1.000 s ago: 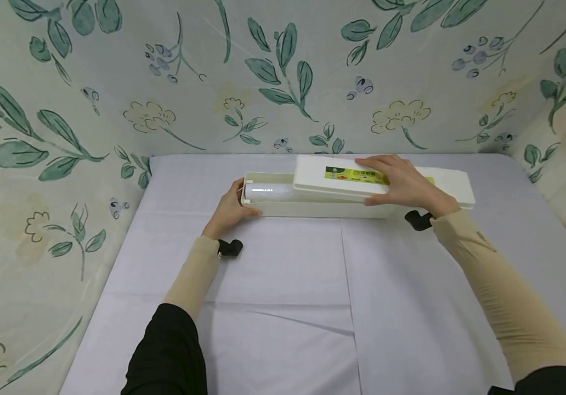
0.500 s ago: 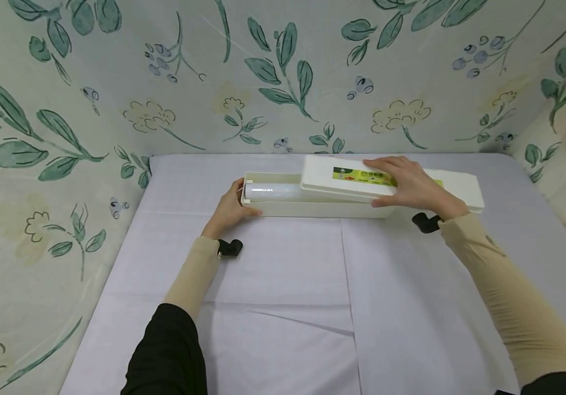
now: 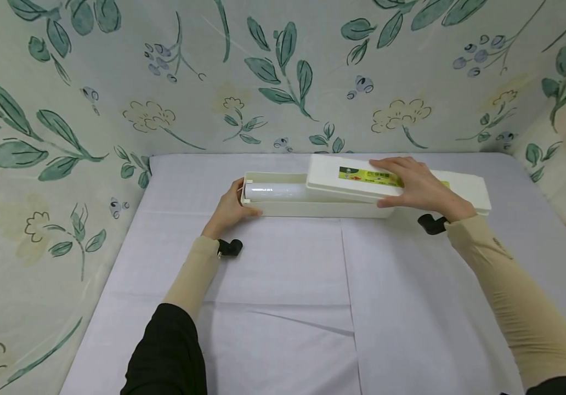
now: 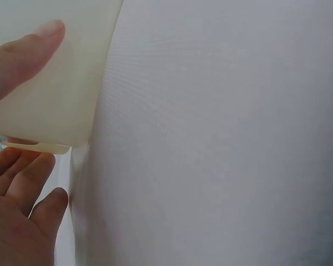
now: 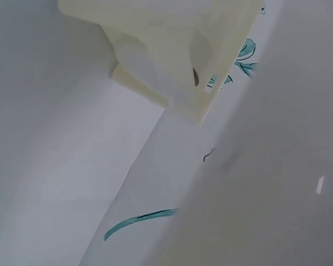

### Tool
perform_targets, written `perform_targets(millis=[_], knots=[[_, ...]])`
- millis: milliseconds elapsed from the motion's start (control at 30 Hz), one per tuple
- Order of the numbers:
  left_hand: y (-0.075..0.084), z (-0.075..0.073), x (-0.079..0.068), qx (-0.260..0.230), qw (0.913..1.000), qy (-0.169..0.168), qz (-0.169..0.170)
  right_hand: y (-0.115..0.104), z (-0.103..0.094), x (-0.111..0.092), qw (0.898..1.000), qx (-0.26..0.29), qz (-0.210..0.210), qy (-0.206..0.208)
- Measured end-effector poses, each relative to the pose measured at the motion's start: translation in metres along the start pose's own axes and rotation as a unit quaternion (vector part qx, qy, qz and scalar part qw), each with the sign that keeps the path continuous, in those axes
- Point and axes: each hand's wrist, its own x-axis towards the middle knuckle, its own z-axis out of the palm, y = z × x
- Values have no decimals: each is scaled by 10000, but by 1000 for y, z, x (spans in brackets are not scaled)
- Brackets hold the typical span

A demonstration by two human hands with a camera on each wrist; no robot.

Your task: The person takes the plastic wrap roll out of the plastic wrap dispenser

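Note:
A long cream-white plastic cling film box [image 3: 317, 210] lies near the back of the table. Its left part is uncovered, showing a cling film roll [image 3: 275, 191] inside. My left hand [image 3: 228, 211] grips the box's left end; in the left wrist view the thumb [image 4: 30, 58] lies along one wall and the other fingers [image 4: 30, 177] are at the end edge. The white lid [image 3: 465, 192], with a yellow-green label [image 3: 364, 175], sits askew over the box's right part and juts past its right end. My right hand [image 3: 418, 186] holds the lid across its width, thumb at the near edge.
A creased white cloth covers the table [image 3: 273, 307]. Behind and beside it hangs a leaf-patterned curtain [image 3: 332, 71]. A dark camera mount sits at each wrist, the right one [image 3: 432, 224] just in front of the lid.
My right hand has slid the lid a little to the right, uncovering more of the cling film roll. My left hand and the box have stayed in place.

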Motion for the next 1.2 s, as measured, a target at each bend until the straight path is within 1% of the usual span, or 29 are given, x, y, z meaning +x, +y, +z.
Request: perform_targets(millis=[333, 500, 667, 833, 1200], knots=[[1, 0, 0, 23, 10000, 26, -31, 10, -3, -8, 10000, 38, -24, 88], [3, 0, -1, -27, 10000, 16, -10, 13, -4, -12, 9999, 21, -87, 99], [3, -1, -1, 67, 10000, 34, 31, 17, -2, -15, 9999, -30, -76, 103], [2, -1, -1, 28, 10000, 21, 44, 22, -3, -18, 9999, -32, -65, 150], [3, 0, -2, -62, 9999, 12, -95, 27, -6, -28, 9998, 12, 67, 170]])
